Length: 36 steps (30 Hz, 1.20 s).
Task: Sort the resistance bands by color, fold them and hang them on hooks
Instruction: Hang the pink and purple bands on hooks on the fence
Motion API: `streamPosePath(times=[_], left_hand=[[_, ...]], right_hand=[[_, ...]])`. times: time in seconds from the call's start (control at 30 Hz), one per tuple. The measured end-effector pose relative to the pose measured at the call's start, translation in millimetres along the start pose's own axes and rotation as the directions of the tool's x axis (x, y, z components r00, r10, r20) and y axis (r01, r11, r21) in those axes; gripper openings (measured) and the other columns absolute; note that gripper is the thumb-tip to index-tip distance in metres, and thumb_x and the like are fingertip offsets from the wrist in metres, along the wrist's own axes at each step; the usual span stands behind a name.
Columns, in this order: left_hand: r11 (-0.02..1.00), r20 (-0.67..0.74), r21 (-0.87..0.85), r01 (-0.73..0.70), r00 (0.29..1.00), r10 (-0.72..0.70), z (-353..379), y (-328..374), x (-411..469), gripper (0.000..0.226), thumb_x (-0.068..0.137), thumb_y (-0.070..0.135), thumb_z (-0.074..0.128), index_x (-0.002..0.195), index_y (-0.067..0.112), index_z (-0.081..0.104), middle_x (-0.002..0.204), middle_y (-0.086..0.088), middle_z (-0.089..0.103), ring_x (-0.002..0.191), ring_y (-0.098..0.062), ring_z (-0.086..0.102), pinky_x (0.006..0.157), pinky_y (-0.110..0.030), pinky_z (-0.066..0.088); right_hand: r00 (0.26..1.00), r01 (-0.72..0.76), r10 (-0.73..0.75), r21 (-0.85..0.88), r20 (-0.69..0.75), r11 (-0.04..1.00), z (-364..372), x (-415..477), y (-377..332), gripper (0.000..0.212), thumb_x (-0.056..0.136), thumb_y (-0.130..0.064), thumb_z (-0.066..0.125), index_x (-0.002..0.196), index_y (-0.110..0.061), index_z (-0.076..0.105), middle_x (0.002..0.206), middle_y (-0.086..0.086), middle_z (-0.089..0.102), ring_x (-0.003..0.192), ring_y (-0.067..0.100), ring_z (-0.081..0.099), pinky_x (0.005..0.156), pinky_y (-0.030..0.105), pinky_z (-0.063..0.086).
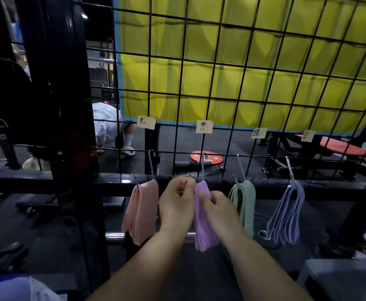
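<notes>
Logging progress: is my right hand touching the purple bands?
Touching. The head view shows the right hand pinching the purple bands below their hook.

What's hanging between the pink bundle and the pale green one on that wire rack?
The purple bands, held near their top by the left hand and the right hand, as the head view shows.

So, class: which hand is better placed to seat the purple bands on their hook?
Probably left: the left hand pinches the purple bands at their top fold, right beside the hook; the right hand grips them lower down.
</notes>
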<state>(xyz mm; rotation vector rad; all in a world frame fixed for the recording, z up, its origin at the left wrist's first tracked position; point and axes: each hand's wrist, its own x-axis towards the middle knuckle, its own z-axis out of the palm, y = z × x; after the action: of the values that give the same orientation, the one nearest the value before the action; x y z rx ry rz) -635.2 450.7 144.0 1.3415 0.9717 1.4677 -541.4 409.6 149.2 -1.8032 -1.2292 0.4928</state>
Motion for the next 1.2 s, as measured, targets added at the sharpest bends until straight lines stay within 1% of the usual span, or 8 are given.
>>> streamPosePath(times=[0.17,0.33,0.5,0.57,0.83,0.97,1.03,1.2], left_hand=[[0.996,-0.028,0.060,-0.068,0.997,0.070,0.4,-1.5,-3.2,0.007,0.095,0.023,0.058,0.088,0.025,0.059,0.084,0.008,0.065,0.074,0.007,0.057,0.066,-0.007,0.041],[0.989,0.076,0.120,-0.093,0.994,0.084,2.8,-17.5,-16.1,0.009,0.093,0.029,0.060,0.095,0.028,0.051,0.091,0.009,0.061,0.079,0.004,0.057,0.065,-0.005,0.041],[0.969,0.100,0.215,-0.117,0.990,0.097,8.0,-39.3,-24.2,0.021,0.100,0.029,0.045,0.079,0.025,0.046,0.076,0.006,0.055,0.069,-0.008,0.051,0.062,-0.022,0.041],[0.964,0.090,0.236,-0.122,0.991,0.104,10.4,-42.2,-25.9,0.025,0.102,0.026,0.041,0.076,0.026,0.044,0.074,0.008,0.052,0.067,-0.003,0.049,0.060,-0.021,0.037],[0.953,0.086,0.263,-0.153,0.987,0.135,12.9,-48.4,-25.8,0.031,0.103,0.027,0.037,0.073,0.021,0.041,0.071,0.006,0.048,0.064,-0.008,0.045,0.060,-0.025,0.036],[0.952,0.099,0.264,-0.156,0.986,0.134,12.9,-62.4,-33.5,0.023,0.102,0.037,0.035,0.088,0.023,0.047,0.082,0.008,0.053,0.076,-0.005,0.052,0.065,-0.018,0.039],[0.954,0.092,0.254,-0.159,0.986,0.140,12.6,-70.6,-39.7,0.027,0.097,0.044,0.032,0.095,0.023,0.047,0.086,0.008,0.055,0.080,-0.008,0.056,0.068,-0.026,0.044],[0.946,0.107,0.285,-0.154,0.986,0.128,8.9,-85.1,-54.6,0.025,0.099,0.042,0.032,0.098,0.021,0.046,0.088,0.004,0.059,0.079,-0.014,0.059,0.068,-0.036,0.050]], right_hand=[[0.999,-0.011,0.010,0.020,0.037,1.000,7.2,-1.3,8.6,0.022,0.102,-0.038,0.041,0.092,-0.020,0.049,0.084,0.001,0.055,0.073,0.014,0.052,0.064,0.029,0.041],[0.999,0.024,-0.029,0.148,0.032,0.989,10.6,-4.7,16.5,0.024,0.101,-0.039,0.044,0.092,-0.017,0.053,0.087,0.002,0.062,0.078,0.016,0.059,0.067,0.030,0.045],[0.994,0.054,-0.074,0.230,0.081,0.972,13.6,-6.2,29.7,0.021,0.101,-0.040,0.045,0.101,-0.021,0.055,0.094,0.005,0.066,0.091,0.021,0.064,0.082,0.038,0.050],[0.991,0.056,-0.083,0.241,0.101,0.969,14.2,-6.9,35.2,0.020,0.102,-0.039,0.043,0.106,-0.023,0.054,0.098,0.005,0.066,0.096,0.021,0.064,0.086,0.039,0.050],[0.985,0.084,-0.113,0.208,0.131,0.974,13.4,-9.5,50.7,0.022,0.104,-0.036,0.037,0.110,-0.021,0.052,0.093,-0.004,0.061,0.086,0.010,0.059,0.074,0.024,0.047],[0.982,0.080,-0.111,0.195,0.152,0.977,15.6,-12.5,59.7,0.022,0.104,-0.036,0.038,0.098,-0.021,0.052,0.086,-0.001,0.058,0.080,0.011,0.057,0.076,0.029,0.048],[0.982,0.092,-0.121,0.196,0.141,0.976,18.8,-14.0,64.1,0.021,0.104,-0.033,0.039,0.089,-0.022,0.048,0.078,-0.003,0.054,0.067,0.002,0.052,0.065,0.020,0.045],[0.982,0.113,-0.137,0.171,0.132,0.979,23.0,-18.4,72.6,0.032,0.105,-0.030,0.038,0.095,-0.001,0.047,0.076,0.004,0.050,0.061,0.002,0.046,0.058,0.016,0.040]])
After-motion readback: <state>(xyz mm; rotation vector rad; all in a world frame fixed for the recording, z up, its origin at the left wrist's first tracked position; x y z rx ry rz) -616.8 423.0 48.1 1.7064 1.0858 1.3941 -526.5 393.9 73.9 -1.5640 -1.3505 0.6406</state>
